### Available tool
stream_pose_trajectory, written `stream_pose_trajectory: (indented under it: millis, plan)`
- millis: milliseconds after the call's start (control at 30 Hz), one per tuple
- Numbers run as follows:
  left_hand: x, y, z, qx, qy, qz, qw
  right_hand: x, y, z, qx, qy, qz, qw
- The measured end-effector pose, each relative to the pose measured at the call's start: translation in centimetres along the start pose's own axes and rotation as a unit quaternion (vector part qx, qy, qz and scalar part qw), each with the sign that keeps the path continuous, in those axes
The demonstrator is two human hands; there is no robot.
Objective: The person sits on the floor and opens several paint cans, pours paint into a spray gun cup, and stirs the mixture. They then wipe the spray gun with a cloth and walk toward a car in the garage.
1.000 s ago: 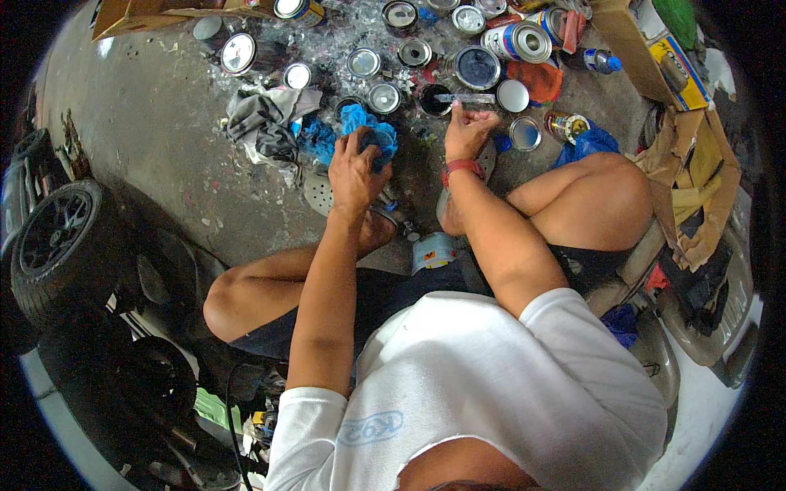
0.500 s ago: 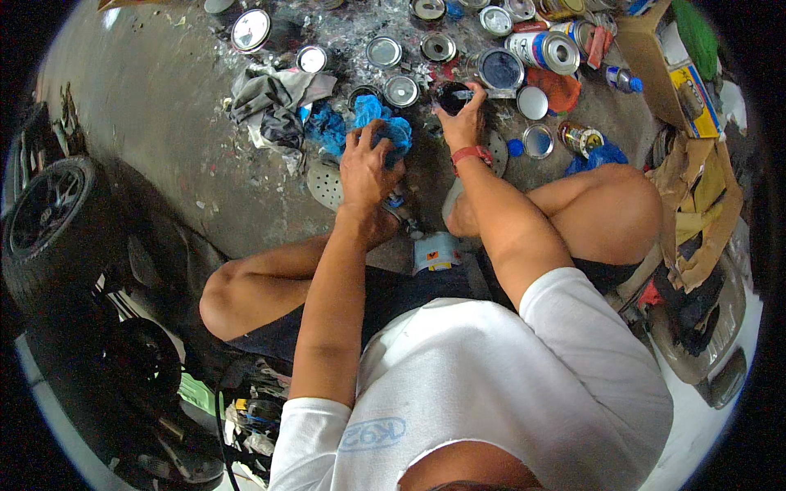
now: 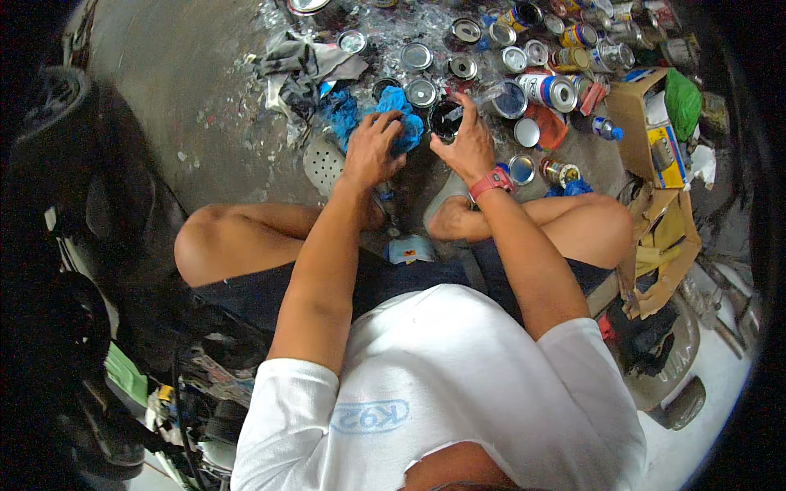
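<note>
My left hand point(image 3: 374, 150) has its fingers curled into a crumpled blue plastic sheet point(image 3: 407, 129) on the floor. Thumb and fingers of my right hand point(image 3: 467, 149) reach around the near right side of a small open can point(image 3: 444, 123) with dark, almost black contents. A clear flat strip point(image 3: 490, 93) slants out of this can, past the right fingertips. Round metal lids point(image 3: 421, 92) lie just beyond the hands. A larger can with a dark top point(image 3: 510, 100) stands right of the strip.
Grey rags point(image 3: 307, 69) lie to the left of the blue sheet. Several paint cans point(image 3: 563, 94) crowd the far right, near a cardboard box point(image 3: 632, 123) and a small bottle point(image 3: 607, 128). My crossed legs point(image 3: 254, 241) frame a white container point(image 3: 409, 250). Car tyre point(image 3: 53, 114) at left.
The whole view has shifted with my head. My right wrist has turned, and the clear strip now slants upward to the right. My left hand stays at the blue plastic sheet.
</note>
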State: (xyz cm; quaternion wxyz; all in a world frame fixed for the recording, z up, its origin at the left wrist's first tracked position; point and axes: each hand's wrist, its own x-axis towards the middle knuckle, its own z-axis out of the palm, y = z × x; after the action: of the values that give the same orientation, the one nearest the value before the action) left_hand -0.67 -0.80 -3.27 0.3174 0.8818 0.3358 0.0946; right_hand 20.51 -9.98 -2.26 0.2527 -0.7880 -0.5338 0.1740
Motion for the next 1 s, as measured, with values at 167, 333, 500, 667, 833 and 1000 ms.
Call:
stream_pose_trajectory:
  millis: [167,333,500,667,833,1000]
  plan:
    - [-1.0,-1.3,0.6,0.008,0.005,0.015,1.000,-0.6,-2.7,-2.1,-0.104,-0.079,-0.087,0.988]
    - [-1.4,-1.4,0.9,0.012,0.019,0.006,1.000,-1.0,-3.9,-1.5,-0.169,-0.121,-0.139,0.968]
    - [-1.7,-1.7,1.2,-0.018,0.047,0.006,0.999,-0.7,-5.3,-0.8,-0.211,-0.147,-0.148,0.955]
    - [-1.9,-1.0,0.2,-0.061,0.044,-0.026,0.997,-0.3,-6.6,-0.7,-0.262,-0.170,-0.144,0.939]
    - [-2.3,-0.8,-0.2,-0.088,0.044,-0.069,0.993,0.4,-8.4,-1.2,-0.297,-0.208,-0.156,0.919]
    - [-2.2,-1.2,0.6,-0.095,0.062,-0.073,0.991,0.4,-8.4,-1.2,-0.320,-0.196,-0.196,0.906]
